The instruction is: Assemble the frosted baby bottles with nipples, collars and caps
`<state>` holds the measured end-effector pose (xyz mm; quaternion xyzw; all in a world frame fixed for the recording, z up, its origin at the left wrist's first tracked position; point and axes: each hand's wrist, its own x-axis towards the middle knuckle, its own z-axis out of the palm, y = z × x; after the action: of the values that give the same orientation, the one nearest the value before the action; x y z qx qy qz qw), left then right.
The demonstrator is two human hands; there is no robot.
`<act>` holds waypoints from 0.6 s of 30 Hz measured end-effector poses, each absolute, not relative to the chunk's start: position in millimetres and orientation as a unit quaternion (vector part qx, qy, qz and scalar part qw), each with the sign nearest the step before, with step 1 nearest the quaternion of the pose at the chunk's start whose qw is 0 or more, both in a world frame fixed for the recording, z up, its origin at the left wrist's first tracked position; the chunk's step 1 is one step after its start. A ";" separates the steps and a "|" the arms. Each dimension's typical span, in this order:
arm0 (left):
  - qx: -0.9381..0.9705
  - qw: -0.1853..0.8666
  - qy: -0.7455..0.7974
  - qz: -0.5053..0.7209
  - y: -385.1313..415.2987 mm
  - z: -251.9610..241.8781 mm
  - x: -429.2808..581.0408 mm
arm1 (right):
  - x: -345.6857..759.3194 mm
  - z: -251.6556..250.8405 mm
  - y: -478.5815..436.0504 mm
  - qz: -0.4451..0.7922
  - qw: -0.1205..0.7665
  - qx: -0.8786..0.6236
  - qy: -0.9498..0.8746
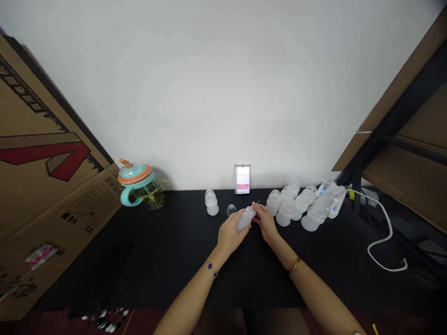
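My left hand [230,231] is wrapped round a white, translucent baby bottle [246,219], which tilts toward the right. My right hand [265,222] is at the bottle's top, its fingers closed on a small part too tiny to make out. A clear domed cap [231,210] lies on the black table just left of the bottle. Farther left a capped bottle [211,203] stands upright. Several more bottles [286,212] stand in a group to the right of my right hand.
At the left are a teal-and-orange jug [141,184] and a large cardboard box [52,186]. A phone [242,179] leans on the wall. Behind the bottles lies a white-and-blue package [336,200]; a white cable [388,223] curls across the right side.
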<state>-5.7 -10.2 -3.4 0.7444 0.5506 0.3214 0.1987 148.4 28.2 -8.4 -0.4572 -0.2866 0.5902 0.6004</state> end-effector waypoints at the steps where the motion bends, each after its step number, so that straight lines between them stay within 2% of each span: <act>1: 0.745 0.198 0.549 0.323 -10.0 -4.2 -5.6 | 148.3 -8.4 28.1 0.589 0.600 -0.459 -0.287; 18: 0.729 0.208 0.553 0.346 -8.8 -2.9 -6.8 | 152.6 -13.3 32.5 0.634 0.559 -0.447 -0.293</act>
<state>-6.8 -8.8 -2.9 0.7292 0.5529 0.3456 0.2078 152.6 32.5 -13.3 -0.4466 -0.2926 0.6341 0.5594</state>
